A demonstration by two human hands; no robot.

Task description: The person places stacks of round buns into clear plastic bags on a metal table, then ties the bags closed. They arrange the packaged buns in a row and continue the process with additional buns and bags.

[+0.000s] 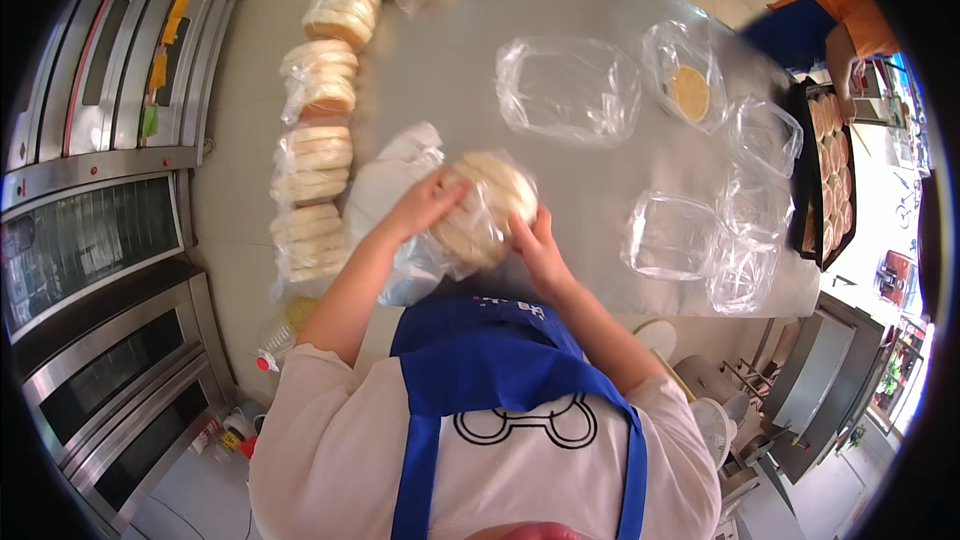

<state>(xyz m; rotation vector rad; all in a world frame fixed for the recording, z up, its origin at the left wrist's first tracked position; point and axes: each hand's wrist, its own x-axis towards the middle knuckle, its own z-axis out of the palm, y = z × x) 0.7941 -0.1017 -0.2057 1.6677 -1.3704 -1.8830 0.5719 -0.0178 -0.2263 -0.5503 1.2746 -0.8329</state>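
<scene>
Between my two hands is a clear plastic bag of round flatbreads [484, 206], blurred by motion, above the near part of a steel table [465, 52]. My left hand [429, 204] grips its upper left side, and my right hand [534, 240] grips its lower right side. Just left of it lies a pile of thin white plastic bags [394, 176], partly covered by my left forearm. Bagged stacks of flatbread [311, 165] stand in a row along the table's left edge.
Several open clear bags [570, 90] lie on the table; one holds a single flatbread [689, 93]. A black tray of round breads [829, 172] sits at the right end, near another person's hand [846, 109]. Deck ovens [135, 52] stand left; a plastic bottle [276, 341] is below the table edge.
</scene>
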